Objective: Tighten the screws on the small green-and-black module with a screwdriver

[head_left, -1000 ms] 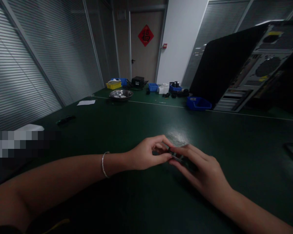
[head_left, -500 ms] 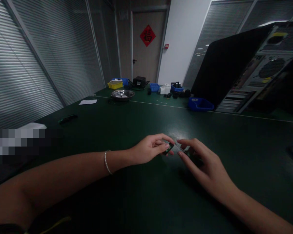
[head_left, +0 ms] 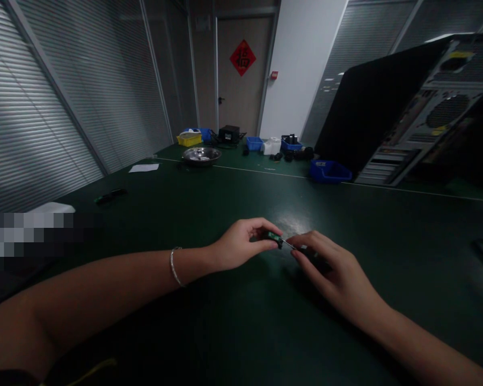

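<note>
My left hand [head_left: 241, 245], with a silver bracelet at the wrist, pinches a small dark screwdriver [head_left: 274, 238] by its green-tinged handle. The thin metal shaft points right toward my right hand [head_left: 330, 266]. That hand lies low over the dark green table [head_left: 209, 203] with its fingers curled on a small dark part [head_left: 312, 253], mostly hidden under the fingers. The screwdriver tip meets the part at my right fingertips.
An open computer case [head_left: 422, 112] leans at the back right, a blue bin [head_left: 329, 171] beside it. Farther back stand a metal bowl [head_left: 202, 155], yellow and blue bins [head_left: 189, 139], a white paper [head_left: 144, 168] and a dark tool [head_left: 110, 196] at left.
My hands were pressed together around the part; they have drawn slightly apart, and my left hand now holds the screwdriver out with its tip at the part.
</note>
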Demonstrator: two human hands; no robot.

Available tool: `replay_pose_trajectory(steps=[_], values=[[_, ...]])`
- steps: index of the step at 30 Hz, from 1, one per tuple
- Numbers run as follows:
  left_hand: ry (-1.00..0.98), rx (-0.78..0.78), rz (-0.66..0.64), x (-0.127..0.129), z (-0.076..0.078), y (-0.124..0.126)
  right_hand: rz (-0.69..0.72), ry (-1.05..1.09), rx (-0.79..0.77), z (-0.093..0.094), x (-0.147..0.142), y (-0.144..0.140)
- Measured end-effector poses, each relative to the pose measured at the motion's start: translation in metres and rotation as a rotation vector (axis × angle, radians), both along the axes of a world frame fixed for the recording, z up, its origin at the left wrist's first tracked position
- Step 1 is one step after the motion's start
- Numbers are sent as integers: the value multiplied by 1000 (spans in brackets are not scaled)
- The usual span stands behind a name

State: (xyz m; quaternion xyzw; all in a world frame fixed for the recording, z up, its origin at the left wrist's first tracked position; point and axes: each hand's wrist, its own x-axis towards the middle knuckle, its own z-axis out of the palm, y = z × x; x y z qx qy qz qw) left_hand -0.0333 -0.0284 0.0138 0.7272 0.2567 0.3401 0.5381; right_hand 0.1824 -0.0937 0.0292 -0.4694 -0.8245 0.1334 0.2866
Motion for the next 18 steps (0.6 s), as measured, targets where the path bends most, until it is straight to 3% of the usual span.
replay_pose_trajectory(steps=[8, 18], values=[[32, 53, 39, 0, 0, 0, 4, -9, 30, 2, -2, -1], [-172, -240, -61, 4, -5, 3, 38, 38, 53, 1, -4, -3]])
